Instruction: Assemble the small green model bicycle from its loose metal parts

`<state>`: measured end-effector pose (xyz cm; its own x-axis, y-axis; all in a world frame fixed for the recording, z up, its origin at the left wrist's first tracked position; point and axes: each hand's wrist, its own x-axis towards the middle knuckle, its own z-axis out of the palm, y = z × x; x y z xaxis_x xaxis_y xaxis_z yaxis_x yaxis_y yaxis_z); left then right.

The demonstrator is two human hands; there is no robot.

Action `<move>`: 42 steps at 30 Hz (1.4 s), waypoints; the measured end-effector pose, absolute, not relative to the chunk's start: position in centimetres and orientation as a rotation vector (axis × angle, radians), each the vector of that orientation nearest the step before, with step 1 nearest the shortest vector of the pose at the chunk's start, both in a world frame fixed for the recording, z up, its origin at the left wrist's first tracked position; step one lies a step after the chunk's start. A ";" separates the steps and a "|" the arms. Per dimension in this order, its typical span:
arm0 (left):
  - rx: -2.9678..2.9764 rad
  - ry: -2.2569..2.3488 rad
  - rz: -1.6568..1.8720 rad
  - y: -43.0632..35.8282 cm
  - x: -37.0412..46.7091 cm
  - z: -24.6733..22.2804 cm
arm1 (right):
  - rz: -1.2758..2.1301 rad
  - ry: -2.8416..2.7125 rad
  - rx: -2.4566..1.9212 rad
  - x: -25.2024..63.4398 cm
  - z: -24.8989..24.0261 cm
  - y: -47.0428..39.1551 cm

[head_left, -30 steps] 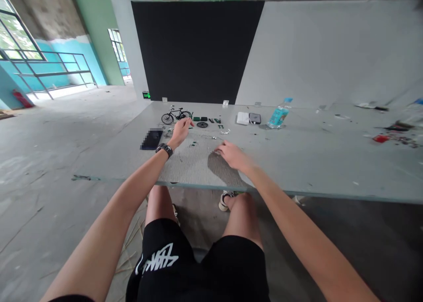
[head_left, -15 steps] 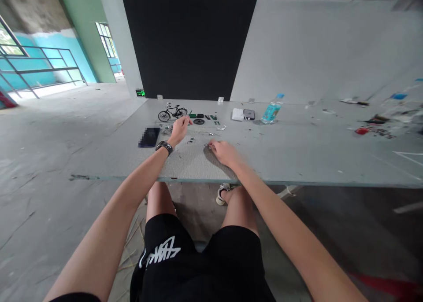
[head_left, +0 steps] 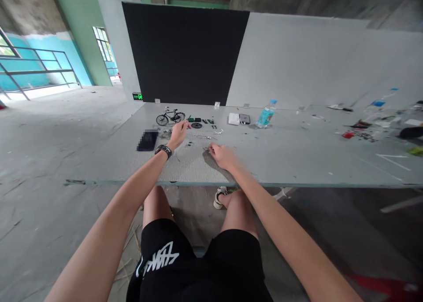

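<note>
My right hand (head_left: 223, 156) has slid left onto small metal parts (head_left: 206, 149); left hand (head_left: 178, 134) reaches beside the model bicycle (head_left: 170, 116). I can't tell either grip.

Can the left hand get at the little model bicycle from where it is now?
Probably yes. The left hand is just right of the model bicycle, nearer the person, with only bare table between them.

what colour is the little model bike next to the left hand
Black: the small model bicycle has a black frame and tyres, seen in the head view, beyond the left hand.
</note>
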<state>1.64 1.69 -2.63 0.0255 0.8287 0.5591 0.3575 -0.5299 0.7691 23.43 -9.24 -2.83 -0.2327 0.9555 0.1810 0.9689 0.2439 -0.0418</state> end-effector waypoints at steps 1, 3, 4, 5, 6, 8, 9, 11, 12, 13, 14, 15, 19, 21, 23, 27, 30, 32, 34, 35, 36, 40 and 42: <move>1.895 1.205 1.515 1.7 1.6 -2.7 | -0.116 -2.339 -1.831 23.4 -2.8 -9.3; 1.898 1.207 1.512 1.8 1.6 -2.7 | -0.113 -2.333 -1.832 23.4 -2.7 -9.4; 1.900 1.209 1.511 1.9 1.6 -2.8 | -0.113 -2.326 -1.834 23.4 -2.7 -9.5; 1.901 1.212 1.511 1.9 1.6 -2.8 | -0.114 -2.317 -1.838 23.4 -2.7 -9.4; 1.902 1.215 1.510 1.9 1.6 -2.8 | -0.114 -2.308 -1.842 23.4 -2.8 -9.4; 1.907 1.216 1.506 1.8 1.6 -2.7 | -0.114 -2.290 -1.849 23.4 -2.9 -9.3; 1.908 1.216 1.505 1.7 1.6 -2.6 | -0.112 -2.286 -1.847 23.4 -2.9 -9.3; 1.912 1.211 1.493 1.5 1.6 -2.5 | -0.100 -2.288 -1.826 23.4 -2.9 -9.2; 1.912 1.215 1.488 1.4 1.6 -2.4 | -0.093 -2.297 -1.808 23.4 -2.8 -9.2; 1.914 1.224 1.486 1.4 1.7 -2.3 | -0.092 -2.310 -1.788 23.4 -2.7 -9.3; 1.919 1.236 1.487 1.3 1.7 -2.3 | -0.098 -2.327 -1.772 23.4 -2.6 -9.4; 1.928 1.247 1.490 1.2 1.7 -2.3 | -0.114 -2.348 -1.764 23.4 -2.4 -9.5; 1.976 1.248 1.497 1.1 1.9 -2.3 | -0.241 -2.461 -1.775 23.2 -1.6 -9.8; 1.991 1.236 1.487 1.0 1.9 -2.3 | -0.279 -2.518 -1.778 23.0 -1.4 -9.7; 1.998 1.236 1.478 0.9 2.0 -2.1 | -0.281 -2.545 -1.782 22.7 -1.3 -9.4; 2.000 1.238 1.478 0.6 2.0 -1.9 | -0.242 -2.516 -1.795 22.3 -1.6 -8.8; 1.993 1.238 1.467 0.5 2.1 -2.0 | -0.195 -2.498 -1.790 22.3 -1.8 -8.6; 1.995 1.230 1.467 0.6 2.1 -2.0 | -0.163 -2.498 -1.763 22.3 -1.7 -8.7; 2.002 1.232 1.472 0.6 2.1 -2.1 | -0.149 -2.507 -1.742 22.3 -1.6 -8.7; 2.003 1.238 1.475 0.6 2.2 -2.0 | -0.147 -2.513 -1.738 22.3 -1.5 -8.8; 1.999 1.246 1.479 0.6 2.2 -2.0 | -0.142 -2.521 -1.738 22.2 -1.4 -8.8; 1.979 1.256 1.481 0.4 2.2 -1.8 | -0.118 -2.532 -1.740 22.1 -1.4 -8.6; 1.975 1.247 1.467 0.2 2.2 -1.7 | -0.102 -2.531 -1.732 22.2 -1.5 -8.5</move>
